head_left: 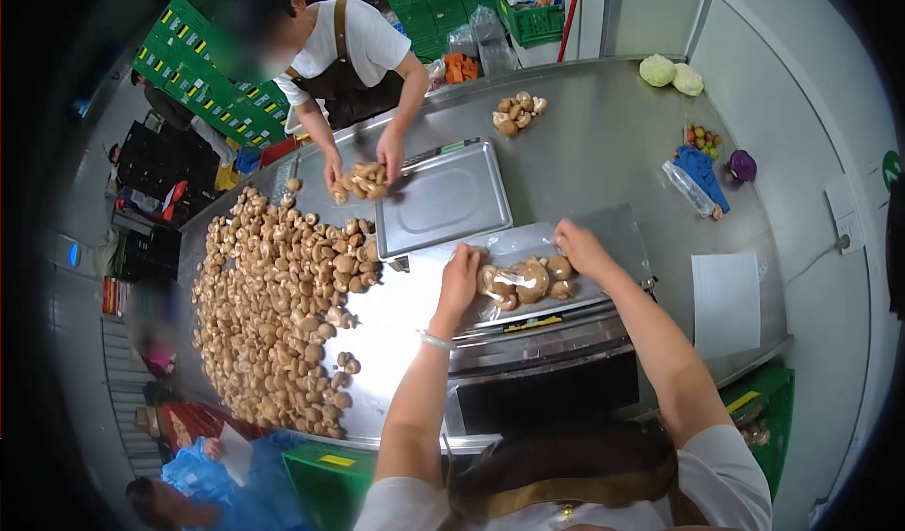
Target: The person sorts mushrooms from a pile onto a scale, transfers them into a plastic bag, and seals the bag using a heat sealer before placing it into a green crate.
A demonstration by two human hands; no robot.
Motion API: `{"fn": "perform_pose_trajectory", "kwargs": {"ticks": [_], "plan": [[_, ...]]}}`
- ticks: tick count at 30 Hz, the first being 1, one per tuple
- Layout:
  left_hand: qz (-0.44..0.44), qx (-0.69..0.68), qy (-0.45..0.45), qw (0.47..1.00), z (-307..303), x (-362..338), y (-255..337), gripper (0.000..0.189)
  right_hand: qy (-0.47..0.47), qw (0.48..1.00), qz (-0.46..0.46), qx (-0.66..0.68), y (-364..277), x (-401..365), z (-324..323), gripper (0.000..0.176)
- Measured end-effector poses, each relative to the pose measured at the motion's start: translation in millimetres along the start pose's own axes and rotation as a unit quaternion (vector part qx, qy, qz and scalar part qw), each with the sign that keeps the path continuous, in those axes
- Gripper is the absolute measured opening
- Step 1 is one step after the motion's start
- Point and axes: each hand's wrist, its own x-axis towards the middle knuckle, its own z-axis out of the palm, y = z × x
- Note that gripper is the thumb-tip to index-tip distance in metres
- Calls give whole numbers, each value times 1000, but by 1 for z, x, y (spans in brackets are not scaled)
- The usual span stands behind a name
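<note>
Several brown mushrooms (530,281) lie together under clear plastic film (603,234) on the wrapping machine in front of me. My left hand (461,278) is closed at the left edge of the film, beside the mushrooms. At the film's upper right part, my right hand (580,246) has its fingers pinched together on it. Beyond my hands stands an empty metal scale tray (443,196). A large heap of loose mushrooms (273,310) covers the left side of the steel table (603,107).
Across the table a co-worker (353,50) holds mushrooms (366,180) beside the scale. A small mushroom pile (518,114), cabbages (670,75), a red cabbage (743,164), a blue cloth (700,175) and white paper (726,303) lie on the table. Green crates (325,474) stand below.
</note>
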Motion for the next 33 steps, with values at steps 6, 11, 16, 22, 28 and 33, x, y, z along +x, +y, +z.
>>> {"fn": "perform_pose_trajectory", "kwargs": {"ticks": [6,11,16,22,28,33], "plan": [[-119,-202,-145,961,-8,-22,-11,16,-132,976,66,162,-9,-32,-1,31],[90,9,-66,994,-9,-62,0,37,-104,988,-118,5,-9,-64,3,26],[82,38,10,996,-36,-110,81,33,-89,994,21,61,-87,-108,-33,24],[-57,-104,-97,988,-56,-192,113,39,-187,969,67,146,-111,-187,-54,27],[-142,-4,-32,989,17,-250,28,50,-228,935,238,129,-45,-240,5,32],[-151,89,68,982,34,-269,19,32,-53,923,302,234,-1,-274,30,21]]}}
